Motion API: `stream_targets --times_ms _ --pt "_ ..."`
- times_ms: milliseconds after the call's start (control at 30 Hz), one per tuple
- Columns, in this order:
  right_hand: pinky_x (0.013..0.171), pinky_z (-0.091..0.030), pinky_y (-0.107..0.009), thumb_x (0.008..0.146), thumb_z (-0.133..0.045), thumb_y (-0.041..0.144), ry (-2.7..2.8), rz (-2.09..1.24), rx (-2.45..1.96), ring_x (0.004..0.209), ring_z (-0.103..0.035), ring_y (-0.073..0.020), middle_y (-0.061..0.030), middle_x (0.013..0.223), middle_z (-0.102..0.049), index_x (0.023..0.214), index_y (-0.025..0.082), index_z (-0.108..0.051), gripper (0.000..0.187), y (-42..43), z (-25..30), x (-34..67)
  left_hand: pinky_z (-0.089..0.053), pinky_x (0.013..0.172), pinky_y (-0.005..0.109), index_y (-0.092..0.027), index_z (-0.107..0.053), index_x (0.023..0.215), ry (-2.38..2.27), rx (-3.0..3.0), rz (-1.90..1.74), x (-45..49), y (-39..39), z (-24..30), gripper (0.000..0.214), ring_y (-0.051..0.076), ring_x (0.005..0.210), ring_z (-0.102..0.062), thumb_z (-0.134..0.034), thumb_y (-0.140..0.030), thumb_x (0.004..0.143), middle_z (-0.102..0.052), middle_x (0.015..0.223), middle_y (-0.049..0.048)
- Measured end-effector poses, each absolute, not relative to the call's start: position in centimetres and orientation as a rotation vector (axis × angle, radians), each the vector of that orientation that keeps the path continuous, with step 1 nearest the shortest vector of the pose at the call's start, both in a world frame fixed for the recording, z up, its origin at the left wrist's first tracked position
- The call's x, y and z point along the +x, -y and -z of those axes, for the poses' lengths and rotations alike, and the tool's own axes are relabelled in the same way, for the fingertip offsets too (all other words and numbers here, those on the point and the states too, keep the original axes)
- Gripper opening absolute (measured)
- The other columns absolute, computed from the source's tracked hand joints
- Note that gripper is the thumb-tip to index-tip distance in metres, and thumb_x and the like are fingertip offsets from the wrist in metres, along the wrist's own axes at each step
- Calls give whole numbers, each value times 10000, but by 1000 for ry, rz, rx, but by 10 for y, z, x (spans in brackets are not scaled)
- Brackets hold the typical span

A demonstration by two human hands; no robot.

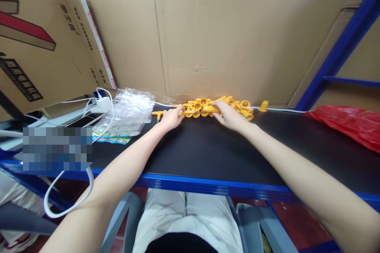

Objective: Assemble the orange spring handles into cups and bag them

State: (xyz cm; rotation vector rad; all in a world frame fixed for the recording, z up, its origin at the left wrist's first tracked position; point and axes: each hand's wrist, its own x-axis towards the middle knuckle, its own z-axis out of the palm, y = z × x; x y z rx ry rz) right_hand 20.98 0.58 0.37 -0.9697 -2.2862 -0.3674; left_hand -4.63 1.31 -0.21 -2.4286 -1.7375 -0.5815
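A heap of yellow plastic pieces with round, cup-like ends lies against the back cardboard. My left hand is at the heap's left end, its fingers curled round a yellow piece. Just left of those fingers is a yellow T-shaped part with a small dark metal bit under it; whether it belongs to the held piece I cannot tell. My right hand reaches over the middle of the heap, with thumb and fingers closed about another yellow piece. The fingertips are partly hidden among the pieces.
One yellow cup-shaped piece stands apart, right of the heap. Clear plastic bags and a white charger with cables are on the left. A red plastic bag lies right. Cardboard walls and a blue frame bound the black tabletop.
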Motion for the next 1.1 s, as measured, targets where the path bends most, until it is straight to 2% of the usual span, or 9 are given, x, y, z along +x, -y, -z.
stream_targets --times_ms 433,700,1100 --pt "750 -460 -376 803 -429 162 2451 372 -1145 861 -552 -237 -111 975 -542 973 184 -475 178 -10 0 219 -376 837 430 -262 -477 1097 1726 -2438 465 -48 -14 6 280 268 947 -582 -469 -326 825 -651 990 48" --pt "765 -459 -374 806 -457 193 2477 237 -1032 881 -560 -242 -129 982 -562 993 157 -492 194 -10 7 211 -385 829 404 -254 -484 1093 1618 -2505 454 -44 -10 6 279 253 935 -585 -460 -324 824 -651 979 48" --pt "793 -452 -364 796 -502 224 2428 81 -1001 871 -565 -216 -92 992 -586 1019 188 -520 227 -9 11 204 -422 796 349 -246 -459 1125 1528 -2537 484 -35 -4 6 316 231 879 -604 -469 -322 819 -640 964 49"
